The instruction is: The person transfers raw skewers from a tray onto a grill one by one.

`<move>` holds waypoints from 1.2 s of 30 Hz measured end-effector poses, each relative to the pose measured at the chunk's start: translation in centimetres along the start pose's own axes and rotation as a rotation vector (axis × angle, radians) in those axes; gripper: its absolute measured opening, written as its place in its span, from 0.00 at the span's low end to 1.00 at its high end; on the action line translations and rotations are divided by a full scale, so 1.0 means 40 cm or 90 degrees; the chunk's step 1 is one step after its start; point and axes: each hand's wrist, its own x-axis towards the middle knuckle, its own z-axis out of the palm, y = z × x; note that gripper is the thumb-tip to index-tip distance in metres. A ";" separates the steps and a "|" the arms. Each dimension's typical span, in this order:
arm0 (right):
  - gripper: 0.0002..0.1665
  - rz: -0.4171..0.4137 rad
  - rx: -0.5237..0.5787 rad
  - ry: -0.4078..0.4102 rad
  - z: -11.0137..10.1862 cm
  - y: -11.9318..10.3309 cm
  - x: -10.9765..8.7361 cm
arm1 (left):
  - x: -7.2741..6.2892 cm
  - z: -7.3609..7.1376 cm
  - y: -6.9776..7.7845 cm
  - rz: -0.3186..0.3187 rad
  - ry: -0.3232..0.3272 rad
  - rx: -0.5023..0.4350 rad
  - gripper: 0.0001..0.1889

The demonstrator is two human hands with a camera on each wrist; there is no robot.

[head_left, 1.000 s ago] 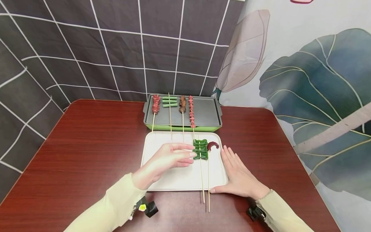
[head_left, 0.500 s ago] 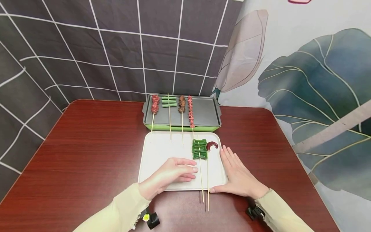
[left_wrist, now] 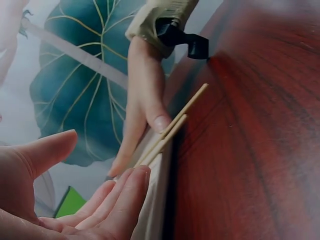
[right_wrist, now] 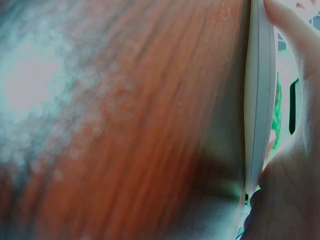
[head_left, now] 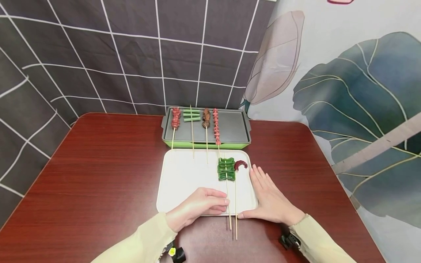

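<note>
A white tray (head_left: pixel 179 175) lies on the table. On its right side rest a green pepper skewer (head_left: pixel 226 164) and a skewer with a dark red curled tentacle (head_left: pixel 241 164), their sticks reaching past the front rim. My left hand (head_left: pixel 202 204) is over the tray's front part, fingertips right beside the green pepper skewer's stick. In the left wrist view its thumb stands well apart from its fingers (left_wrist: pixel 127 200), and the two stick ends (left_wrist: pixel 170 132) show beyond them. My right hand (head_left: pixel 273 199) lies with straight fingers along the tray's right edge, thumb at the front rim near the sticks.
Behind the tray stands a grey grill pan (head_left: pixel 231 126) on a green base. Across it lie a red meat skewer (head_left: pixel 175 118), a green bean-like skewer (head_left: pixel 192 115), a brown meat skewer (head_left: pixel 206 117) and a thin red-piece skewer (head_left: pixel 216 126), sticks reaching over the tray.
My left hand has moved from beside the green pepper pieces toward me and slightly right, down to the skewer's stick. The right hand and the skewers keep their places.
</note>
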 end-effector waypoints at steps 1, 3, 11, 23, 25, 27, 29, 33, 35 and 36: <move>0.85 0.000 0.000 0.001 0.000 0.000 0.000 | 0.001 0.002 -0.003 -0.002 0.000 -0.003 0.21; 0.85 -0.001 -0.001 0.004 0.001 0.002 0.000 | 0.004 0.007 -0.009 -0.003 0.003 -0.008 0.21; 0.85 -0.006 -0.001 0.013 0.004 0.003 -0.002 | 0.005 0.008 -0.019 -0.006 0.018 -0.011 0.20; 0.85 0.001 0.007 0.004 0.005 0.003 0.000 | 0.032 -0.004 -0.018 -0.049 -0.014 -0.032 0.21; 0.85 0.000 0.006 0.003 0.005 0.003 0.000 | 0.036 -0.004 -0.018 -0.053 -0.017 -0.031 0.21; 0.85 0.000 0.003 0.003 0.004 0.003 0.000 | 0.040 -0.003 -0.018 -0.055 -0.018 -0.031 0.21; 0.85 -0.001 0.003 0.002 0.004 0.003 0.000 | 0.043 -0.003 -0.018 -0.054 -0.020 -0.031 0.20; 0.85 0.000 0.003 0.001 0.005 0.003 0.000 | 0.046 -0.001 -0.018 -0.047 -0.020 -0.036 0.19; 0.85 0.002 0.004 0.001 0.005 0.003 0.000 | 0.045 -0.001 -0.018 -0.038 -0.020 -0.031 0.20; 0.85 0.002 0.004 0.001 0.005 0.004 0.000 | 0.044 -0.001 -0.018 -0.034 -0.019 -0.026 0.20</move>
